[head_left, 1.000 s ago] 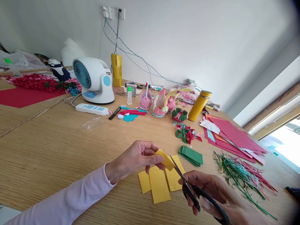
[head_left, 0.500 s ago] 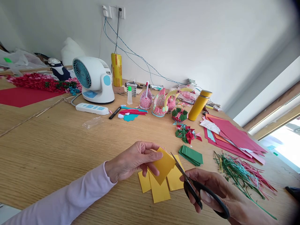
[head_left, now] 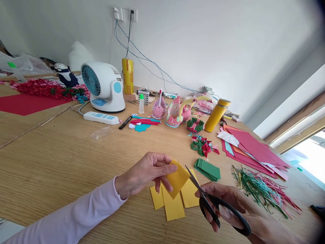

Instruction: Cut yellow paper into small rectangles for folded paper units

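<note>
My left hand (head_left: 144,172) pinches a yellow paper piece (head_left: 178,178) between thumb and fingers, holding it just above the wooden table (head_left: 58,159). My right hand (head_left: 243,211) grips black-handled scissors (head_left: 212,201), whose blades point up-left and touch the paper's right edge. Under the held piece lie three more yellow paper rectangles (head_left: 174,207) flat on the table. A stack of green paper pieces (head_left: 207,169) sits just beyond them to the right.
Thin green and pink paper strips (head_left: 264,191) litter the right side near red paper sheets (head_left: 254,149). Farther back stand a yellow flask (head_left: 215,114), pink origami swans (head_left: 174,112), a white fan (head_left: 103,86), a power strip (head_left: 101,118) and folded red-green pieces (head_left: 203,145).
A second ago the yellow piece was seen nearly edge-on; my left hand has turned it so its flat face shows. The scissors have stayed at its right edge.
</note>
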